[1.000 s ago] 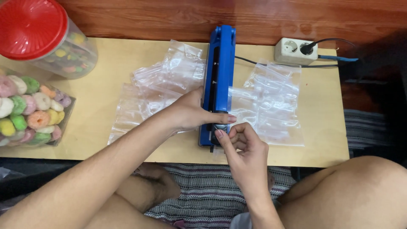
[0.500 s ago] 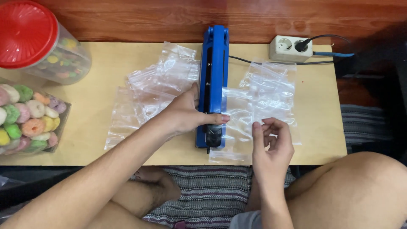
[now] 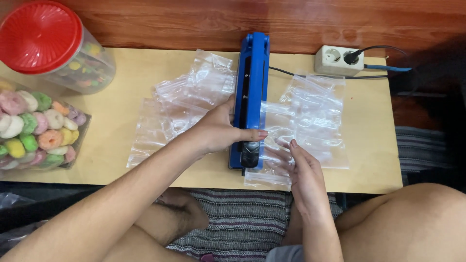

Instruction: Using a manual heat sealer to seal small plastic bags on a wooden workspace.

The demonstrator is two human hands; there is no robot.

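Since a second ago the right hand (image 3: 303,172) has left the knob of the blue heat sealer (image 3: 251,104) and now lies flat, fingers extended, gripping nothing, on a clear plastic bag (image 3: 272,155) fed under the sealer's arm on the tabletop (image 3: 121,97). The left hand (image 3: 221,130) stays pressed over the arm, apparently clamping it (contact partly hidden). The bags are thin, glossy, crinkled; the sealer is rigid and elongated.

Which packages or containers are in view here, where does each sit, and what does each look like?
Clear jar: far left corner, red round lid, colourful sweets.
Clear bag of pastel rings: left edge.
Empty clear bags: left of the blue sealer.
More clear bags: right, under right hand.
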